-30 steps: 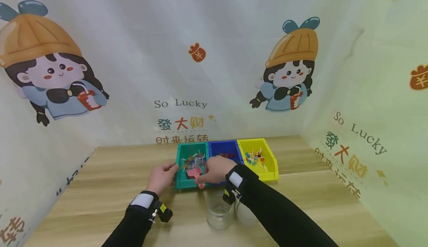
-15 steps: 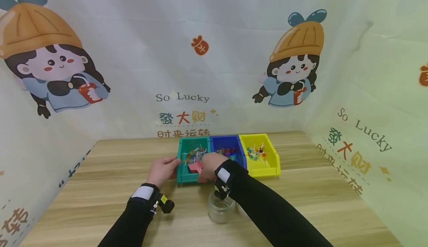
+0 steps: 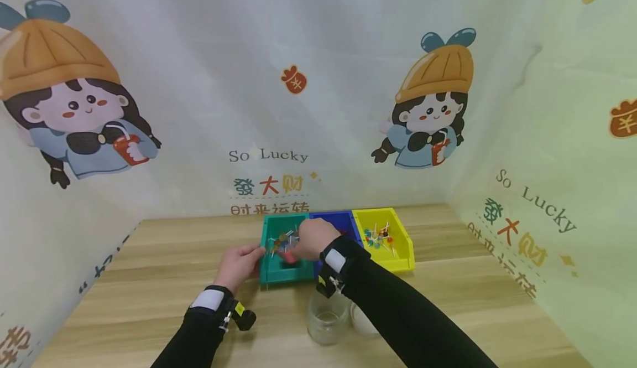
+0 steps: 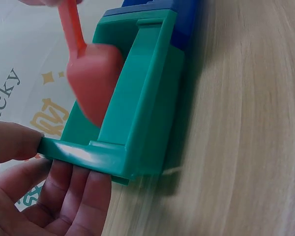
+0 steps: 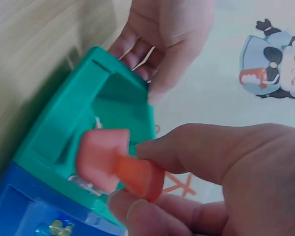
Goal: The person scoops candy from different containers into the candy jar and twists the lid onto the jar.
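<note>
My left hand (image 3: 238,268) grips the left wall of the green bin (image 3: 286,275), thumb on the rim and the other fingers curled against its outer side. My right hand (image 3: 316,239) pinches the handle of a small pink scoop (image 5: 103,152) between thumb and fingers. In the left wrist view the scoop (image 4: 94,73) hangs tilted, its bowl down inside the green bin. Lollipops (image 3: 281,240) with white sticks lie behind and beside the scoop in that bin. The right hand hides part of the scoop and of the bin in the head view.
A blue bin (image 3: 330,213) with colourful pieces adjoins the green one, followed by a yellow bin (image 3: 393,263) of lollipops (image 3: 379,236). In front stand a clear glass jar (image 3: 325,324) and a round whitish object (image 3: 362,321), partly behind the right forearm. A printed curtain hangs behind.
My right hand has shifted slightly back and left, tilting the scoop so less of it shows. My left hand keeps its hold on the green bin. The head view dipped and came back.
</note>
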The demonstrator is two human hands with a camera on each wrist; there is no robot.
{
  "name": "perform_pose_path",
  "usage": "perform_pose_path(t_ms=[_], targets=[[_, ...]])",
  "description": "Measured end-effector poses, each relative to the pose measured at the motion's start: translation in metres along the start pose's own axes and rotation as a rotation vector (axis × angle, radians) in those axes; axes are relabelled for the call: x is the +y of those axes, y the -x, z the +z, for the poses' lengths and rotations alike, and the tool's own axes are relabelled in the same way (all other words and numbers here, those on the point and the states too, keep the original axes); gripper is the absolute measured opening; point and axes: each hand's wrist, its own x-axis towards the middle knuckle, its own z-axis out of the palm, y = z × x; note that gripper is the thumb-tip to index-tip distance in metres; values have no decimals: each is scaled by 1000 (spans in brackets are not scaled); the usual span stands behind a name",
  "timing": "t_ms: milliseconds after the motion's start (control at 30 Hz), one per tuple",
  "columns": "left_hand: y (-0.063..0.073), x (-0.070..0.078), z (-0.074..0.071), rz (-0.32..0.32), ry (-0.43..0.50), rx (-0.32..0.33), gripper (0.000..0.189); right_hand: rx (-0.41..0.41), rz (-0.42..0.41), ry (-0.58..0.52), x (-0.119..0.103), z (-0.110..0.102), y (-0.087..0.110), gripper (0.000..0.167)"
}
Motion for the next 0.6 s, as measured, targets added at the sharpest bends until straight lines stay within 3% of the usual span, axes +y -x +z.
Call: perform_pose_path(t_ms=[67, 167, 233, 400, 500, 600], targets=[[3, -2, 0, -13, 2, 1, 42, -33, -5, -1, -6, -5, 6, 35], [5, -4, -1, -34, 10, -3, 43, -38, -19, 74, -6, 7, -3, 42], [5, -2, -1, -38, 14, -10, 44, 9, -47, 141, 13, 38, -38, 48], [0, 5, -2, -17, 5, -12, 44, 117, 0, 216, 54, 106, -121, 53], [-2, 5, -1, -20, 14, -10, 44, 155, 56, 208, 40, 94, -108, 47], [-1, 5, -1, -34, 42, -17, 44, 162, 94, 197, 6, 55, -61, 39]])
